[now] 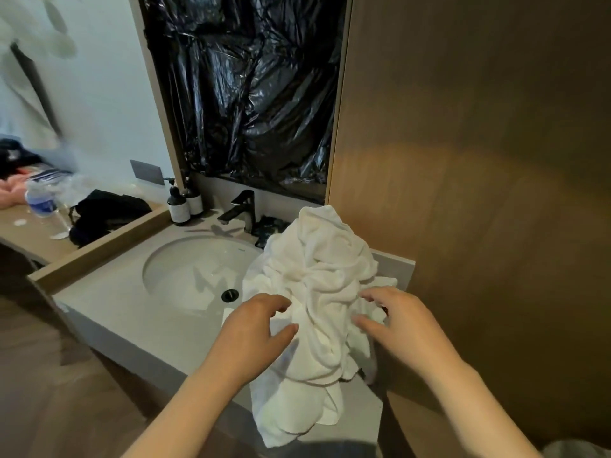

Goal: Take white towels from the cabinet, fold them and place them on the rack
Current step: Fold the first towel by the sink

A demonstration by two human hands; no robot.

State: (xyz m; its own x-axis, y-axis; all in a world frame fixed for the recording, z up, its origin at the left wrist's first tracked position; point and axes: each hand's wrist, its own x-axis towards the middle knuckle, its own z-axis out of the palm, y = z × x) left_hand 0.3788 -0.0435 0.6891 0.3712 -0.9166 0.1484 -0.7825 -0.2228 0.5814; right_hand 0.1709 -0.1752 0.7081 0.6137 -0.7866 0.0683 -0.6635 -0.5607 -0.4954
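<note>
Towels: white towels [317,292] are lying crumpled on the counter [132,312] right of the sink [185,269], draping over its front edge | Hands: you are reaching your left hand [258,328] and right hand [400,322] at the heap, fingers loosely spread, pinching nothing.

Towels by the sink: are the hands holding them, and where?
Nothing is gripped. The left hand and right hand are open, fingers at the white towels.

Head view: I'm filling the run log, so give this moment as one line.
stage: not yet folded | white towels: crumpled heap on counter beside sink | left hand: open, at heap | right hand: open, at heap
</note>
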